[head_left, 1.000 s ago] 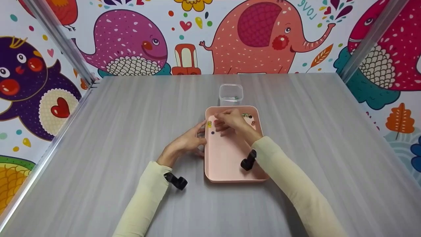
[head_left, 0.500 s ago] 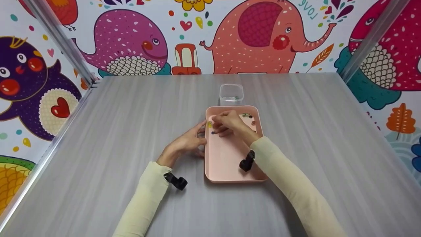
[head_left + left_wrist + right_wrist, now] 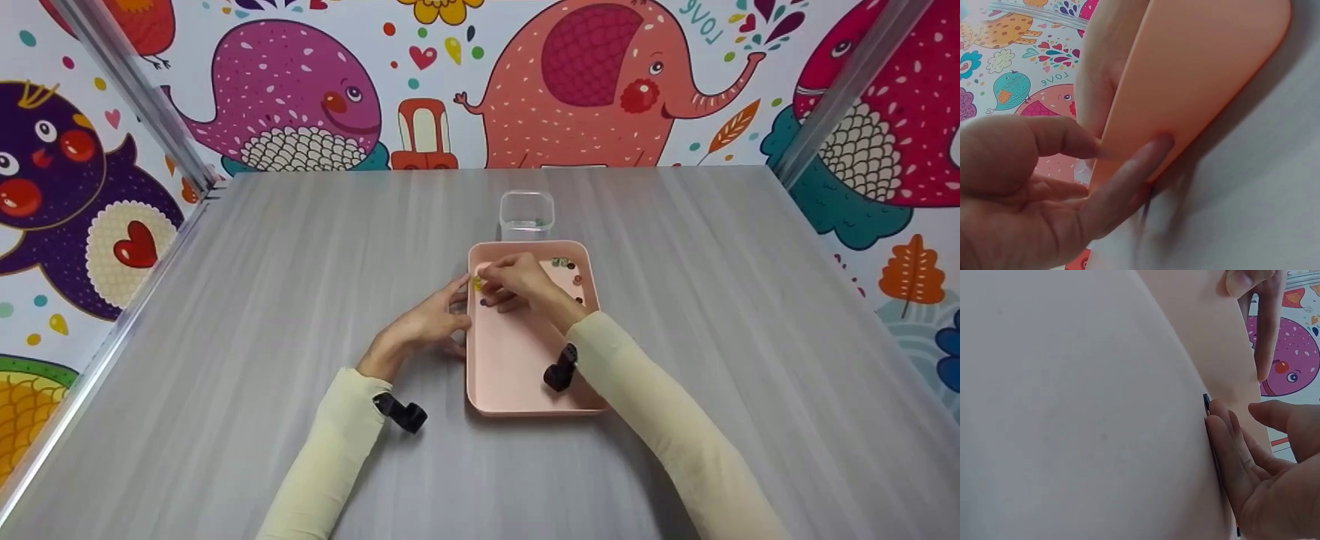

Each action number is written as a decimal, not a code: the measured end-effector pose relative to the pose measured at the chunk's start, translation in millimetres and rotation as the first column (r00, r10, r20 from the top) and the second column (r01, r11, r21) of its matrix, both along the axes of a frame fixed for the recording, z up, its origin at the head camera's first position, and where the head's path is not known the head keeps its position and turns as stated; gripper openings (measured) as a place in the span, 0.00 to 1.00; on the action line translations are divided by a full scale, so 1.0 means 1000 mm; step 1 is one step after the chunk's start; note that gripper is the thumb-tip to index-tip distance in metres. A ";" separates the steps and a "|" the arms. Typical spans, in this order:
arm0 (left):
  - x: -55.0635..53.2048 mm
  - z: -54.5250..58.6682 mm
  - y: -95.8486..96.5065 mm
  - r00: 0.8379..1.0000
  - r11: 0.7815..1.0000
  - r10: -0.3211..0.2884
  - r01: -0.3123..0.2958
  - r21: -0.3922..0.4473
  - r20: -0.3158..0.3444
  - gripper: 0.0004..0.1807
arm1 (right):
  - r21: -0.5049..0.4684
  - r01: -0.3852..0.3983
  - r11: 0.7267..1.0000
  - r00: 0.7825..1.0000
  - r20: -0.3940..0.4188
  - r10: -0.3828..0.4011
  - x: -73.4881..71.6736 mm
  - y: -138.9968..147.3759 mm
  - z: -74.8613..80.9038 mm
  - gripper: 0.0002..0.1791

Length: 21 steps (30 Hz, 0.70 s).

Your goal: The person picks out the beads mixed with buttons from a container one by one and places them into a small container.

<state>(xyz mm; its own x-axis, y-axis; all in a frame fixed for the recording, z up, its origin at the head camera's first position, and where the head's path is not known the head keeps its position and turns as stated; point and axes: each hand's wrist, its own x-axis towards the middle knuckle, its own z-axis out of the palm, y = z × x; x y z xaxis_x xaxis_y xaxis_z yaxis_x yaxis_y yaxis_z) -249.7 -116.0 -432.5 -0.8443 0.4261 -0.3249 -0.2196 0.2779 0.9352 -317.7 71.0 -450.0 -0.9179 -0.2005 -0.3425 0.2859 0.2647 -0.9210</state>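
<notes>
- We look at a pink tray point(image 3: 510, 375) that sits flat, and the work is at its far end.
- On its right side there, we see two green beads point(image 3: 556, 262), a black bead point(image 3: 571, 265) and an orange bead point(image 3: 577, 280).
- On its left side, we see something yellow point(image 3: 477, 284) and a dark blue bead point(image 3: 484, 302).
- The clear box point(image 3: 526, 204) stands just past the tray. We spot a few small green bits point(image 3: 538, 223) in it.
- So we think part of the work is done, with beads put near the tray's edges. How much is left, we cannot be sure.
- The right hand point(image 3: 525, 279) is inside the tray by the yellow thing. Its fingers are bent, but we cannot tell if they pinch a bead.
- The left hand point(image 3: 427, 321) has its fingers spread and touches the tray's left wall from outside.
- Both arms wear pale sleeves point(image 3: 319, 450), and a little black camera point(image 3: 405, 415) is on each wrist.
- The tray and box are on a gray table point(image 3: 300, 277) with soft stripes.
- Around it, we see bright walls with a purple whale point(image 3: 292, 82), an orange elephant point(image 3: 517, 97) and a dark bird point(image 3: 52, 157). Shiny metal poles point(image 3: 127, 82) stand at the corners.
</notes>
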 end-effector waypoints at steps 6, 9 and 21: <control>0.001 0.001 0.000 1.000 1.000 -0.002 0.002 -0.001 -0.002 0.51 | 0.008 -0.003 1.000 1.000 -0.011 0.003 0.001 -0.001 0.000 0.16; 0.000 0.001 0.000 1.000 1.000 -0.004 0.004 0.000 -0.001 0.50 | 0.011 -0.002 1.000 1.000 -0.009 0.002 0.001 -0.001 0.000 0.15; -0.003 -0.001 0.000 1.000 0.999 0.001 -0.001 -0.038 0.004 0.50 | 0.031 -0.001 1.000 1.000 0.000 0.001 0.000 -0.001 -0.002 0.14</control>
